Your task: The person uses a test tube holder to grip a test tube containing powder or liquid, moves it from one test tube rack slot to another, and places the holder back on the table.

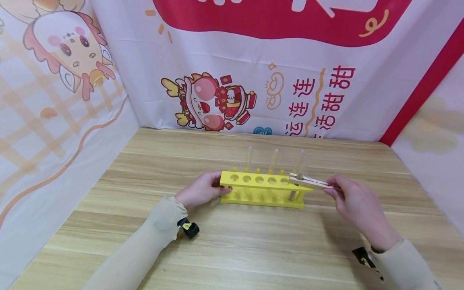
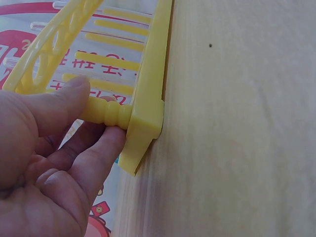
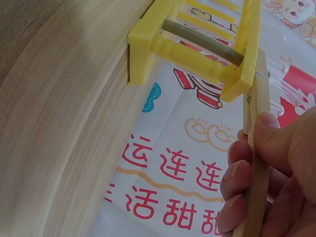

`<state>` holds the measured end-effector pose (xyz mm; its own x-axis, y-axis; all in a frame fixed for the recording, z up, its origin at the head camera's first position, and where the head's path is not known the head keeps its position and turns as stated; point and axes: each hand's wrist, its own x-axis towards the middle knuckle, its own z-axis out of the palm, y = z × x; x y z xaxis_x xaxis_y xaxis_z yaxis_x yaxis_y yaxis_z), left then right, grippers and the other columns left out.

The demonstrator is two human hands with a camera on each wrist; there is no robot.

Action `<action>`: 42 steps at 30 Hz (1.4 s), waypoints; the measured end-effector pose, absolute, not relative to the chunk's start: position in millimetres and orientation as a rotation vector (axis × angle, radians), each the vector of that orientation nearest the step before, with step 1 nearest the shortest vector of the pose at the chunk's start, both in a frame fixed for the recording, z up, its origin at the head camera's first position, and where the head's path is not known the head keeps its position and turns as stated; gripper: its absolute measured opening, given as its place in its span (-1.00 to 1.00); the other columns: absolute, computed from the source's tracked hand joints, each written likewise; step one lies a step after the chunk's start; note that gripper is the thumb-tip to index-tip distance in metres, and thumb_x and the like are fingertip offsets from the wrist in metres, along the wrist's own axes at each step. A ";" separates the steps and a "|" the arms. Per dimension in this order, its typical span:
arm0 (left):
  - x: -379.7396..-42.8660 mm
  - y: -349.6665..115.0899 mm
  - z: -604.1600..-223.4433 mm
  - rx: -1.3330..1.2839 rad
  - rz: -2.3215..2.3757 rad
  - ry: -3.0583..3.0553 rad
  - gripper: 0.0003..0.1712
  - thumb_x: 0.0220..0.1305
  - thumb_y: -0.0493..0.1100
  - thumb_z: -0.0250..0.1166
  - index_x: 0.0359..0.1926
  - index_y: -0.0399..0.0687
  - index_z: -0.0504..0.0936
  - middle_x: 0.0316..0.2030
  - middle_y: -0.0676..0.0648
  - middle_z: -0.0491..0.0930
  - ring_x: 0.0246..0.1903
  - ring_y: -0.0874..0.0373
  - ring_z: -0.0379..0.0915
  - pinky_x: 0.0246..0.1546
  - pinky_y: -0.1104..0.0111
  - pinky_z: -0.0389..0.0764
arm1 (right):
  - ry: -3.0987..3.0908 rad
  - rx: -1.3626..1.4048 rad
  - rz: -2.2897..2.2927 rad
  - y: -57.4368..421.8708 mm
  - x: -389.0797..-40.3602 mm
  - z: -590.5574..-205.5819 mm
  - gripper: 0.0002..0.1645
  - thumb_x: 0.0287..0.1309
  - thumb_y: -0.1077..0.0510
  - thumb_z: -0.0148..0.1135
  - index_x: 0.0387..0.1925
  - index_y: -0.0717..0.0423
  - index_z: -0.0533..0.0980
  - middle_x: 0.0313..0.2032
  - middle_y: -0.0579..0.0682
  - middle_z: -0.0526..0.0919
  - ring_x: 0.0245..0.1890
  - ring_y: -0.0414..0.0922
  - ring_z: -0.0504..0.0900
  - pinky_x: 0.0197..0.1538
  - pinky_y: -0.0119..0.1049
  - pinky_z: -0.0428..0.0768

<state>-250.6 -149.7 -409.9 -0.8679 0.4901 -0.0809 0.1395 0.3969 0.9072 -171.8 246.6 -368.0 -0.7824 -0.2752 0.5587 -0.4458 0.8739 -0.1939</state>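
Observation:
A yellow test tube rack (image 1: 262, 197) stands on the table. My left hand (image 1: 200, 189) holds its left end, thumb and fingers around the end post (image 2: 106, 111). In my right hand (image 1: 357, 205) is a wooden test tube holder (image 1: 314, 182), its handle gripped between thumb and curled fingers. The holder's front end lies at the rack's upper right, around a test tube (image 1: 292, 196) standing in the rightmost hole. Through the right wrist view, the lower part of that tube looks grey-brown. Whether the holder clamps the tube tightly is hard to tell.
Three clear test tubes, one of them a test tube (image 1: 249, 158) at the left, rise upside down from pegs along the rack's back. The wooden table (image 1: 246, 249) ends at a printed cloth (image 1: 232, 52) behind. Another printed cloth (image 1: 43, 121) hangs on the left.

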 end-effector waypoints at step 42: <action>-249.3 -149.3 -410.5 0.556 1.464 2.318 -0.71 0.31 -0.22 0.35 0.04 0.05 0.63 -0.04 0.01 0.67 -0.09 0.12 0.56 0.02 0.25 0.56 | -2.335 0.463 0.393 244.7 -170.4 -322.9 -0.74 -0.06 0.35 0.52 -0.33 0.27 0.57 -0.59 0.05 0.59 -0.68 -0.14 0.38 -0.61 -0.18 0.38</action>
<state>-249.3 -149.3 -410.5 -0.8645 0.4966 -0.0779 0.1430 0.3915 0.9090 -170.4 244.7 -322.9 -0.6818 -0.2157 0.6990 -0.4325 0.8895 -0.1474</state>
